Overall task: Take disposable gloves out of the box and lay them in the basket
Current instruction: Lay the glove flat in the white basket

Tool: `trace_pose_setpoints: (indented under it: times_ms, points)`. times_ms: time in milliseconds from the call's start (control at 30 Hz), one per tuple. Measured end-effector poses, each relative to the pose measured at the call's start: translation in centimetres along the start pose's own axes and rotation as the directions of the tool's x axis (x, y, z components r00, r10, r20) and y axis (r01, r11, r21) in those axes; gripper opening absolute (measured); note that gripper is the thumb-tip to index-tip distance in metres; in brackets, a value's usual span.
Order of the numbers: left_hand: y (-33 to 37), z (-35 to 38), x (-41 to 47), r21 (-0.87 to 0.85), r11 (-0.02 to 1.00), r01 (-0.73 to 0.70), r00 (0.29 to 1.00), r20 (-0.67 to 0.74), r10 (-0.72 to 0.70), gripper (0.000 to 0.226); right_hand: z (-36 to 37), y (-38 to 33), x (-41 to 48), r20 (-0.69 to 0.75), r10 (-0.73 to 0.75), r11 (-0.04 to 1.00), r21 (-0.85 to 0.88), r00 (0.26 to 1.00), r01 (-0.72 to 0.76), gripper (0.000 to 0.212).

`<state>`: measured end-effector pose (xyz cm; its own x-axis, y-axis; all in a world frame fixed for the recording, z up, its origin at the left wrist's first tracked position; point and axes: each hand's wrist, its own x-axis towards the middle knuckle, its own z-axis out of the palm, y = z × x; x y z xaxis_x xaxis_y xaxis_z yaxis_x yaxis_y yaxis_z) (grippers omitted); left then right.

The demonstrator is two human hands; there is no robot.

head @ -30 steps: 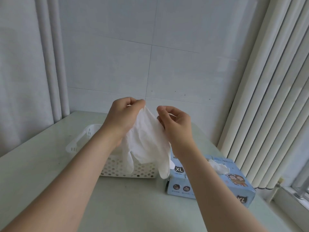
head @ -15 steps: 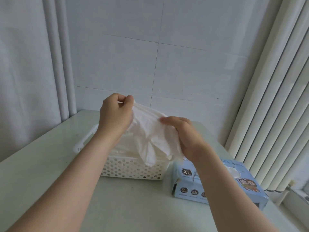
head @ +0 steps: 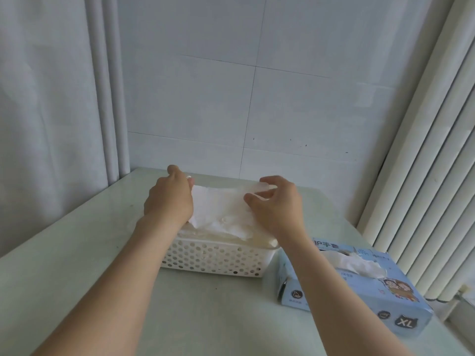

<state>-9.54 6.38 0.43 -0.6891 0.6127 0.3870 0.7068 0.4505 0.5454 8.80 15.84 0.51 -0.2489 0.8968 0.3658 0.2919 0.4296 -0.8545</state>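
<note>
A white translucent glove (head: pixel 221 209) is stretched flat over the white perforated basket (head: pixel 213 260), on top of several gloves piled inside. My left hand (head: pixel 168 199) pinches its left edge. My right hand (head: pixel 276 204) pinches its right edge between thumb and fingers. The light blue glove box (head: pixel 359 291), marked XL, lies to the right of the basket with a white glove (head: pixel 357 265) sticking out of its top slot.
Basket and box rest on a pale green table (head: pixel 180 317) set against a white tiled wall. A white curtain hangs at the left, and vertical blinds (head: pixel 424 176) stand close at the right behind the box.
Both hands have lowered the glove from chest height down onto the basket and spread it wider apart. The camera has tilted and moved closer.
</note>
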Motion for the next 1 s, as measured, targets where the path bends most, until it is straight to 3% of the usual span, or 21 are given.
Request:
trace_pose_setpoints:
  times_ms: [100,167,233,300,400,533,633,733,833,900,1000]
  points:
    - [-0.5,-0.1,0.0,0.141,0.989,0.035,0.999,-0.031,-0.031,0.019,0.6,0.2,-0.6,0.038,-0.212,0.875,-0.438,0.976,0.208,0.045]
    - [-0.6,-0.3,0.0,0.203,0.977,0.061,0.998,-0.045,-0.052,0.017,0.7,0.0,-0.8,0.114,-0.331,0.736,-0.590,0.937,0.332,0.035]
    - [-0.4,-0.5,-0.1,0.243,0.966,0.085,0.996,-0.041,-0.077,0.018,0.9,-0.1,-0.9,0.227,-0.374,0.685,-0.585,0.899,0.433,0.031]
    - [-0.4,-0.5,-0.2,0.346,0.937,0.058,0.998,-0.008,-0.059,0.027,1.0,-0.2,-1.1,0.355,-0.304,0.685,-0.564,0.884,0.461,0.035]
    - [0.2,-0.5,-0.2,0.390,0.907,-0.159,0.979,0.178,0.095,0.033,1.1,-0.2,-1.5,0.460,-0.161,0.742,-0.527,0.873,0.415,0.038]
    - [2.5,-1.0,-1.1,0.098,0.946,-0.308,0.805,0.556,0.204,0.025,0.9,-0.3,-1.6,0.484,-0.127,0.768,-0.505,0.866,0.394,0.041]
    - [3.2,-0.8,-1.9,0.092,0.939,-0.333,0.684,0.708,0.173,0.042,0.3,-0.3,-1.8,0.527,-0.093,0.771,-0.498,0.845,0.396,0.047]
    - [3.5,-0.5,-2.3,0.150,0.927,-0.343,0.692,0.708,0.142,0.041,-0.5,0.2,-2.3,0.501,-0.139,0.809,-0.439,0.854,0.390,0.045]
    - [4.5,-0.1,-2.7,0.224,0.889,-0.399,0.764,0.617,0.187,0.026,-1.9,0.5,-3.0,0.389,-0.267,0.812,-0.402,0.882,0.423,0.039]
    - [5.8,0.1,-3.6,0.230,0.861,-0.453,0.822,0.483,0.303,0.020,-3.3,0.9,-3.5,0.292,-0.307,0.831,-0.381,0.906,0.405,0.038]
    - [8.3,0.4,-5.8,0.128,0.813,-0.568,0.805,0.292,0.517,0.025,-6.0,2.0,-3.9,0.190,-0.244,0.872,-0.386,0.951,0.301,0.038]
